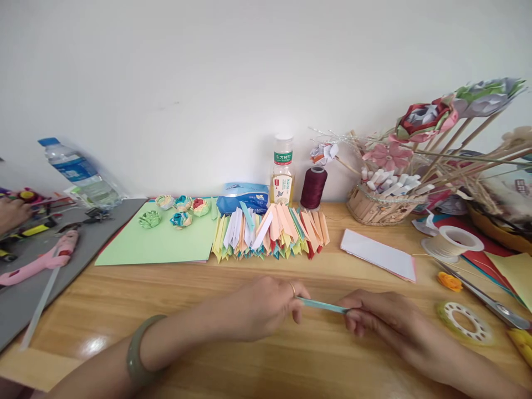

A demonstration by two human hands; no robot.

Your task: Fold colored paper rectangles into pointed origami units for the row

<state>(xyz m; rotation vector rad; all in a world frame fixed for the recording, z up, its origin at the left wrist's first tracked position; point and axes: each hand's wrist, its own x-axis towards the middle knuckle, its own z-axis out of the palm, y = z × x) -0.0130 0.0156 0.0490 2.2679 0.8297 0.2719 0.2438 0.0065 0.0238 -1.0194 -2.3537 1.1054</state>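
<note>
A narrow light-blue folded paper strip [324,305] stretches between my two hands, above the wooden table. My left hand [266,307] pinches its left end. The right end sits between the thumb and fingers of my right hand [384,318]. Just beyond my hands stands a long row of folded paper pieces [270,233] in white, peach, yellow, blue and red. To the right of that row lies a stack of white paper strips [378,255].
Several paper flowers [181,220] rest on green paper [153,246]. A pink glue gun [58,252] lies left, near another person's hand [14,215]. Scissors [486,299], a tape roll [464,323] and a ribbon spool [453,243] are right. Bottles, thread and a basket [384,205] line the wall.
</note>
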